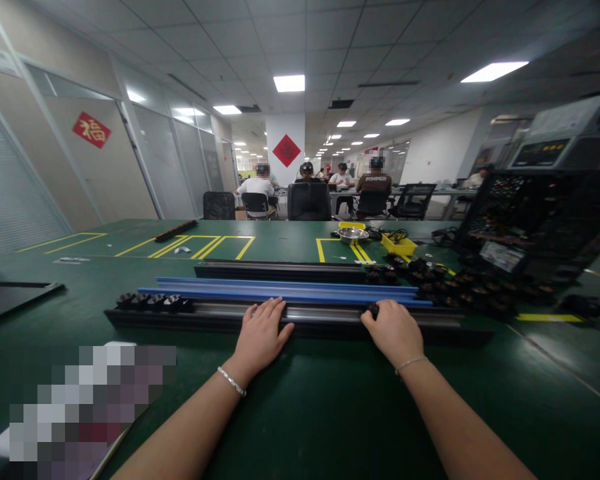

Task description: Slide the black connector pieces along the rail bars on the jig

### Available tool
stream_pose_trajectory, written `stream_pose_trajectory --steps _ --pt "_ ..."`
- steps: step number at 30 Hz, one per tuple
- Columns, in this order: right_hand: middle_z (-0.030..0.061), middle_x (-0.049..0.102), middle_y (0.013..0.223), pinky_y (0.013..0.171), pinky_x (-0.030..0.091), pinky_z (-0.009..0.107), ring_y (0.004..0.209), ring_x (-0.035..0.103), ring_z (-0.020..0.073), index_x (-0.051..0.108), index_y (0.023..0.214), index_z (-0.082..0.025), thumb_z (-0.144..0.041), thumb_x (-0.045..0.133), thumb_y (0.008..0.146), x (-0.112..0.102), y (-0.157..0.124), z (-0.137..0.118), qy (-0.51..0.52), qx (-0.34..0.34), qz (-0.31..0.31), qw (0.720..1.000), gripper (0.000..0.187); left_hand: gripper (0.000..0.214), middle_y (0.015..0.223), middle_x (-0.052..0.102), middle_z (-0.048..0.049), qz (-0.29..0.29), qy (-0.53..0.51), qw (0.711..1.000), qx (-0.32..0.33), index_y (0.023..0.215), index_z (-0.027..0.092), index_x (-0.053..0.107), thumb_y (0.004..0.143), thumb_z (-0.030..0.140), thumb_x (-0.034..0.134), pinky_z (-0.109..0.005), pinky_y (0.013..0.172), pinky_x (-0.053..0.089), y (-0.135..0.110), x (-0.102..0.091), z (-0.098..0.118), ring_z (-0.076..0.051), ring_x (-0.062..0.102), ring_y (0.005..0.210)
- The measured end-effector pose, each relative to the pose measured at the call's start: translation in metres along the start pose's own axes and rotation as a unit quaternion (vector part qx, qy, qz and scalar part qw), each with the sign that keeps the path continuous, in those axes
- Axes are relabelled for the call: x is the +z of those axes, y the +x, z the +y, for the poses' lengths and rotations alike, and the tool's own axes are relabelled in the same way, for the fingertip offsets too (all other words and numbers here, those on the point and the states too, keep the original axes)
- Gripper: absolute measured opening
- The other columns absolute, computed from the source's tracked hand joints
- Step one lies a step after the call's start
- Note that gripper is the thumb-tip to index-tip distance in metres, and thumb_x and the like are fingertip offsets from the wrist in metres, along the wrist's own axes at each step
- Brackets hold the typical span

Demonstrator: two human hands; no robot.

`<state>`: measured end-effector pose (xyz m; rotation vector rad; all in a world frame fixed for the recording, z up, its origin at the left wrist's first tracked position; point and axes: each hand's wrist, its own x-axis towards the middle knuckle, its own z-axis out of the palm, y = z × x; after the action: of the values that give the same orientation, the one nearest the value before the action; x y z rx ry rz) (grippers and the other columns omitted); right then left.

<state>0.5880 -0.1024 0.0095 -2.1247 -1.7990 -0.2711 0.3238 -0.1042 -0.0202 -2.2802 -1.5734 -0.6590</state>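
Observation:
A long black channel (325, 313) with a shiny metal strip inside lies crosswise in front of me. Several small black parts (155, 302) with bright tops sit side by side at its left end. My left hand (260, 333) rests on the channel's middle, fingers stretched out and thumb apart. Farther right, my right hand (396, 333) is closed on a small black part (374, 310) at the channel; most of that part is hidden by the fingers. Just behind runs a blue rail (290, 290), with another black channel (280, 269) beyond it.
Many loose black parts (480, 287) are heaped at the right, near a large open black casing (510, 220). A metal bowl (353, 235) and a yellow bin (399, 244) stand at the back. A black tray (25, 285) lies left; people sit beyond the table.

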Motion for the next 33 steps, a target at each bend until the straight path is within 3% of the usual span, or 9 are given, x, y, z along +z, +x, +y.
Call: stream_pose_trajectory --steps 10,33 --pt "0.0111 0.061 0.088 0.068 0.037 0.031 0.084 0.054 0.0226 0.06 0.08 -0.015 -0.039 0.039 0.077 -0.011 0.006 0.013 -0.001 0.027 -0.049 0.998 0.032 0.043 0.133 0.049 -0.0057 -0.008 -0.001 1.0 -0.002 0.125 0.023 0.048 0.088 0.043 0.037 -0.044 0.101 0.029 0.0 0.0 -0.001 -0.023 0.042 0.123" --pt "0.0128 0.061 0.096 0.064 0.04 0.031 0.083 0.058 0.0225 0.065 0.088 -0.015 -0.043 0.04 0.075 -0.02 0.015 0.043 -0.001 0.064 -0.082 0.995 0.04 0.044 0.133 0.049 -0.0068 -0.003 0.002 1.0 0.0 0.125 0.022 0.048 0.088 0.044 0.036 -0.044 0.101 0.03 0.0 0.0 0.0 -0.023 0.043 0.122"
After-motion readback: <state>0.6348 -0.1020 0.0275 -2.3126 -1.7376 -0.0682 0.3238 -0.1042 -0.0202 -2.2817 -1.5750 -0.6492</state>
